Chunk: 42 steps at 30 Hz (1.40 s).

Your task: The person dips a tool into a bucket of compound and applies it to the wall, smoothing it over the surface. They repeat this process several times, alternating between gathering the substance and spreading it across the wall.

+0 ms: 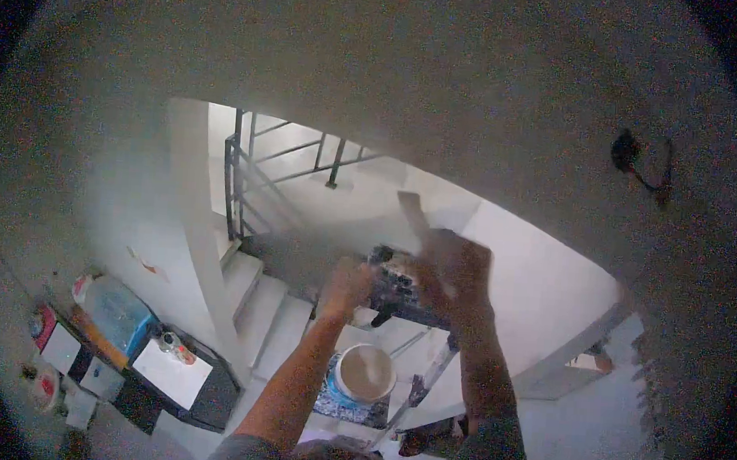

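My right hand (459, 269) is closed around a flat, narrow tool (412, 209), whose squared end sticks up to the left; its exact kind is blurred. To its left, my left hand (349, 284) is held up with the fingers curled in, and what they hold, if anything, cannot be made out. Between and behind the hands lies a dark, white-smeared surface (396, 295). Below them stands a round bucket (366, 373) with a beige filling and a pale rim, apart from both hands.
White stairs (275, 313) with a dark metal railing (283, 174) lie beyond. A splattered metal leg or rail (420, 387) slants beside the bucket. At lower left, a large clear bottle (115, 309) and a white sheet (172, 371) rest on furniture. A dark fitting with wires (634, 159) hangs upper right.
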Available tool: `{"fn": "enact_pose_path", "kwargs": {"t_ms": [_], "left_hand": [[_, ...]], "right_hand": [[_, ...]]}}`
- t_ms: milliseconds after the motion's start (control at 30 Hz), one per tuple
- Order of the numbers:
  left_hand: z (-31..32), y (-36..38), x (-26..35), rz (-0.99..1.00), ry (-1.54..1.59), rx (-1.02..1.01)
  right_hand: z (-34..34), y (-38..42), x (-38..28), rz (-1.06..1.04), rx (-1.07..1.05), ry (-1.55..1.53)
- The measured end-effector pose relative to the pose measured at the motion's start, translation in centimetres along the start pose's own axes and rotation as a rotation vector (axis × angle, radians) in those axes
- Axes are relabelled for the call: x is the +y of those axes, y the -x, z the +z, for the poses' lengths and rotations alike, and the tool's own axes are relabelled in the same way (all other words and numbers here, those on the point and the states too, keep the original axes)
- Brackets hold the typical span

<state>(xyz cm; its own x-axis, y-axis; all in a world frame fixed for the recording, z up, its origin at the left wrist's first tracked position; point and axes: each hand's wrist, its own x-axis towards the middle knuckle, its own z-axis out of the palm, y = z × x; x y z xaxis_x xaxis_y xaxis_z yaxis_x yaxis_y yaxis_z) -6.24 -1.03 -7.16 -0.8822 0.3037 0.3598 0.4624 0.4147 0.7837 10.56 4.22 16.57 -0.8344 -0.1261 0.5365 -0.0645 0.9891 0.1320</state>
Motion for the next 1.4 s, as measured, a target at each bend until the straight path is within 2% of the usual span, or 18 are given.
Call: {"fn": "enact_pose_path", "kwargs": {"t_ms": [67, 133, 200, 267, 333, 367, 467, 533, 567, 733, 800, 867, 933, 967, 1033, 1233, 1333, 1400], "left_hand": [[1.6, -0.5, -1.3, -0.059, 0.154, 0.014], [1.8, -1.3, -1.3, -0.116, 0.091, 0.015], [2.1, -1.4, -1.2, -0.207, 0.087, 0.145], [-2.0, -0.2, 1.8, -0.233, 0.240, 0.122], [-2.0, -0.1, 1.6, -0.147, 0.137, 0.037], [-2.1, -0.1, 2.0, -0.156, 0.126, 0.015], [-1.2, -0.2, 1.6, -0.237, 0.181, -0.042], [0.4, -0.3, -0.3, 0.110, -0.025, 0.174], [-0.8, -0.5, 2.0, -0.269, 0.299, 0.038], [1.2, -0.5, -0.8, -0.040, 0.002, 0.122], [0.5, -0.7, 0.7, -0.274, 0.209, 0.085], [0.7, -0.9, -0.6, -0.147, 0.099, 0.079], [0.2, -0.4, -0.2, -0.009, -0.013, 0.071], [-0.2, -0.3, 1.0, -0.134, 0.093, 0.047], [-0.4, -0.4, 1.9, -0.258, 0.185, 0.029], [0.9, -0.7, -0.4, -0.027, 0.107, 0.141], [1.0, -1.2, -1.8, -0.042, 0.094, 0.111], [1.3, -1.7, -3.2, 0.312, -0.175, 0.133]], "right_hand": [[2.4, 5.6, 1.4, 0.080, 0.317, -0.423], [2.5, 10.7, 2.1, 0.332, 0.076, -0.568], [5.8, 15.0, 0.1, 0.530, 0.347, -1.063], [10.8, 18.8, -0.7, 0.588, 0.302, -1.121], [18.1, 24.0, -0.8, 1.075, 0.106, -1.375], [25.5, 29.6, 0.6, 0.936, 0.156, -1.272], [22.4, 27.9, -2.2, 1.423, -0.080, -1.447], [25.2, 29.4, -2.8, 1.401, 0.091, -1.358], [25.5, 28.6, -2.2, 1.397, -0.052, -1.360], [32.7, 31.8, 0.7, 1.001, -0.359, -1.283], [31.3, 29.7, 0.8, 1.041, -0.399, -1.298], [33.7, 30.3, 1.6, 1.073, -0.435, -1.311], [37.6, 30.7, 2.5, 0.270, -0.223, -0.582], [35.9, 29.6, 2.5, 0.695, -0.496, -0.796], [40.1, 30.5, 3.4, 0.580, -0.451, -0.744], [42.3, 26.9, 3.4, 0.444, -0.292, -0.651], [43.7, 26.3, 2.9, 0.492, -0.599, -0.574], [43.9, 26.6, 2.6, 0.444, -0.624, -0.581]]}}
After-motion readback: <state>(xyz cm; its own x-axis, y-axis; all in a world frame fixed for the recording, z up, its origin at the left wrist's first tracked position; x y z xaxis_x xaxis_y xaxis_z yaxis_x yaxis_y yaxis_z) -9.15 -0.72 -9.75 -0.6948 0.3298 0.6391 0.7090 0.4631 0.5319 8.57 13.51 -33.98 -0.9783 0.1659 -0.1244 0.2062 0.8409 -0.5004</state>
